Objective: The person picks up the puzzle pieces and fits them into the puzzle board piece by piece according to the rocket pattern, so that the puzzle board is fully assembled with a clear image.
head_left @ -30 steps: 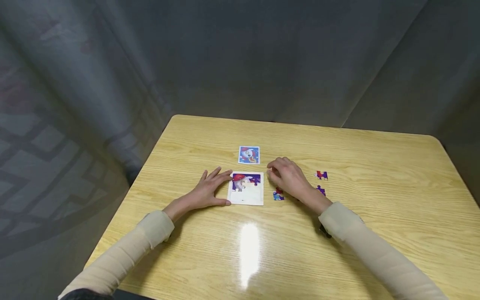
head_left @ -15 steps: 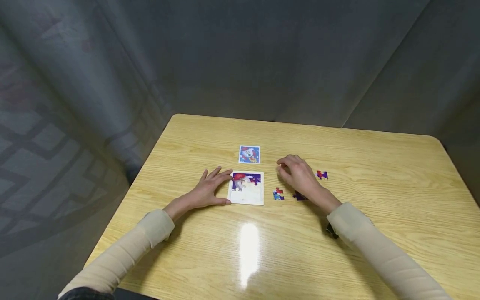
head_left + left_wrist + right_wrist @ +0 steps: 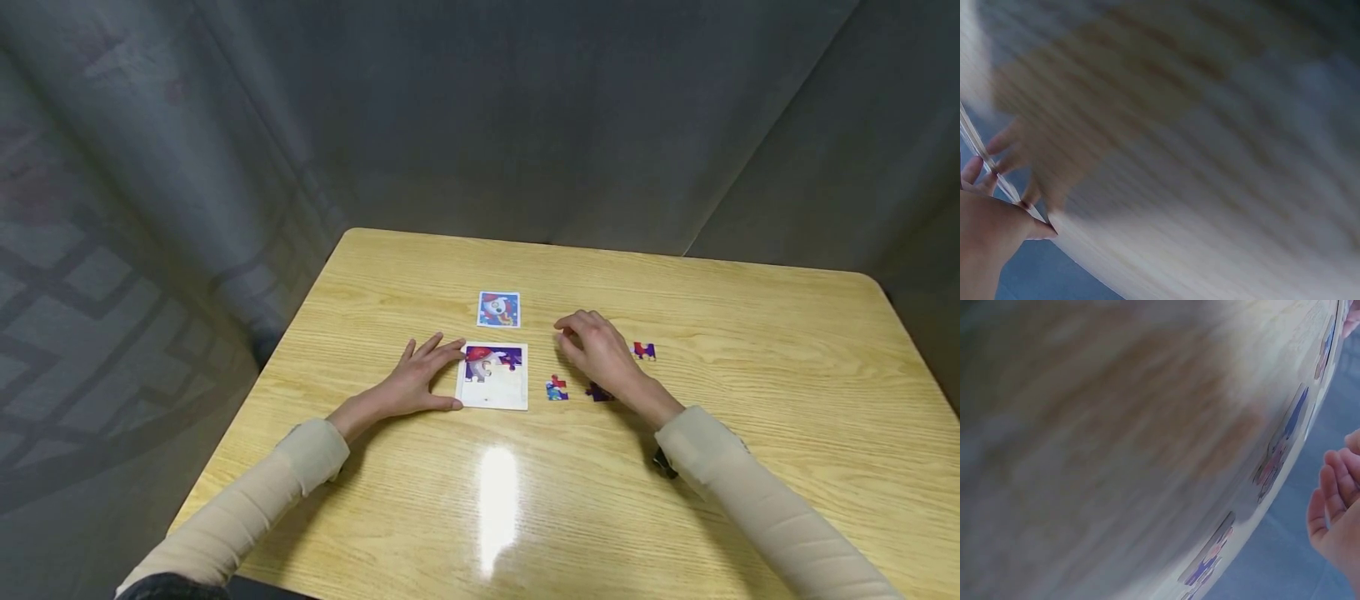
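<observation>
A white puzzle tray [image 3: 504, 393] lies mid-table, its upper part filled with joined pieces in red, white and purple. At its left edge, my left hand [image 3: 415, 382] is spread, with thumb and forefinger touching the border; the left wrist view has the thumb [image 3: 1040, 230] along that edge. My right hand [image 3: 597, 352] hovers right of the tray, fingers loosely bent and no piece visible in them. Near it lie a red-and-blue jigsaw piece [image 3: 557, 388], a dark purple piece [image 3: 598, 392] partly under the wrist, and a red-and-purple piece [image 3: 643, 351].
Behind the tray lies a small square picture card [image 3: 498, 309] with a white character on blue. The wooden table [image 3: 750, 333] ends at grey curtains [image 3: 525, 125] at the back and left. Light glares off the table in front of the tray.
My right hand has drawn back rightward from beside the tray, uncovering the dark purple piece and hiding another purple one; over the last half second it stays still. My left hand has not moved.
</observation>
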A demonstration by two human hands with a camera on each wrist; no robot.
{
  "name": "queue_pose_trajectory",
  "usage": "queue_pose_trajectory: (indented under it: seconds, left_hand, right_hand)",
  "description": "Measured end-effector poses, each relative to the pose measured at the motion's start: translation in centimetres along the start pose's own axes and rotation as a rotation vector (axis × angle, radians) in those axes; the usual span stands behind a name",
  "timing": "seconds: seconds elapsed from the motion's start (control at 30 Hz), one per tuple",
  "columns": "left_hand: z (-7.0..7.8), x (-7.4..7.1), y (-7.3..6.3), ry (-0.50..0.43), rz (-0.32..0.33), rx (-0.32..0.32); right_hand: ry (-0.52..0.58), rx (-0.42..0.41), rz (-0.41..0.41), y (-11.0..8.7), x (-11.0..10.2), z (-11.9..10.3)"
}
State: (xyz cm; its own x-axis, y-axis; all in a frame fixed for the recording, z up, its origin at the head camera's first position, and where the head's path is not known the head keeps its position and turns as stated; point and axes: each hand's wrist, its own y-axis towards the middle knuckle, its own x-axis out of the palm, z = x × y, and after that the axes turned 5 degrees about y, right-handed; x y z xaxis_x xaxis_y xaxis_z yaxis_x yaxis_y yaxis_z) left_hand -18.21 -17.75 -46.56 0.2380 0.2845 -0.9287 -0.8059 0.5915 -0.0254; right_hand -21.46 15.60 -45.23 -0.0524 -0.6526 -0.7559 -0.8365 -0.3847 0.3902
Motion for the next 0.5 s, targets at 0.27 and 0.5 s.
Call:
queue_pose_trajectory:
  seconds: [0.27, 0.5]
  left_hand:
    - [-0.04, -0.01, 0.00, 0.011, -0.008, -0.009]
    - [-0.10, 0.10, -0.02, 0.005, 0.016, 0.016]
  right_hand:
    - [0.002, -0.005, 0.006, 0.02, 0.02, -0.10]
    - [0.018, 0.016, -0.011, 0.06, 0.16, -0.39]
